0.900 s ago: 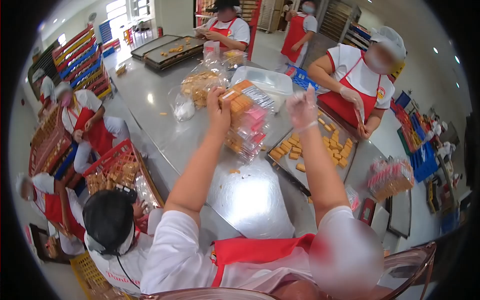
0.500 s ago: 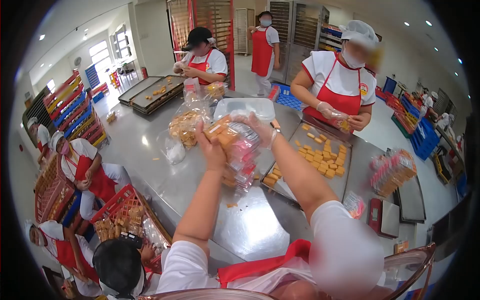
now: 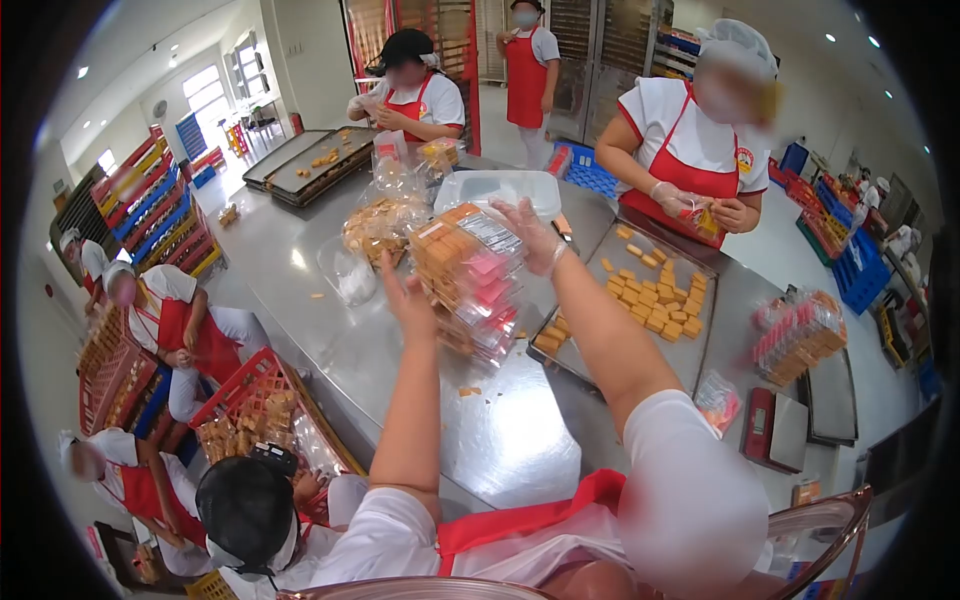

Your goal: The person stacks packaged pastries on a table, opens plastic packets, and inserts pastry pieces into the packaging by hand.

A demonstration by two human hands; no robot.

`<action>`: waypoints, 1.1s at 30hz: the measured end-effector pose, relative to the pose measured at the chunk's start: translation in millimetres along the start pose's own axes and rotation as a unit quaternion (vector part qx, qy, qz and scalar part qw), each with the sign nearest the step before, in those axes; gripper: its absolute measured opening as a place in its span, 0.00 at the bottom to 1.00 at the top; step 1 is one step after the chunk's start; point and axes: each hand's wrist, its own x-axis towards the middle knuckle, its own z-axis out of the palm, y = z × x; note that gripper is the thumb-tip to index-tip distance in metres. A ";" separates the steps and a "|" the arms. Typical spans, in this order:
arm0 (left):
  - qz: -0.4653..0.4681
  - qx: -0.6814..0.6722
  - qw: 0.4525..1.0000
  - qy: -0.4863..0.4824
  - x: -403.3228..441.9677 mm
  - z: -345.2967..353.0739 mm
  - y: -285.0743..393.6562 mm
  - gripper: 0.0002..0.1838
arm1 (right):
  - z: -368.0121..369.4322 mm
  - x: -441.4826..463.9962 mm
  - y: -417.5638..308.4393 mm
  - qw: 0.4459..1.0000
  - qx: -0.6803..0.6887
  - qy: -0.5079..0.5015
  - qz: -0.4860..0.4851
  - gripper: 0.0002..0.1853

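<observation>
A stack of clear plastic packs of golden rectangular biscuits (image 3: 455, 248), with pink and printed labels, stands on the steel table in front of me. My left hand (image 3: 408, 306) is at its left side, fingers stretched out and holding nothing. Across the stack, my right hand (image 3: 532, 237) wears a clear glove; its fingers are spread beside the upper right edge. Whether either hand still touches the packs I cannot tell. A metal tray (image 3: 612, 345) with loose biscuits (image 3: 655, 300) lies to the right, beneath my right forearm.
Behind the stack are a bag of biscuits (image 3: 378, 228) and a clear plastic tub (image 3: 470, 185). On the right, more stacked packs (image 3: 800, 340) stand near a red scale (image 3: 760, 425). A red crate (image 3: 245, 385) is at left. Co-workers (image 3: 690, 150) surround the table.
My hands have come off the top pack and opened apart, leaving it lying on the stack. The whole view has shifted slightly.
</observation>
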 end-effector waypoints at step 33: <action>-0.053 -0.192 0.980 0.013 28.6 0.4 11.9 0.41 | -15.1 14.7 31.0 0.997 0.064 -0.026 -0.035 0.51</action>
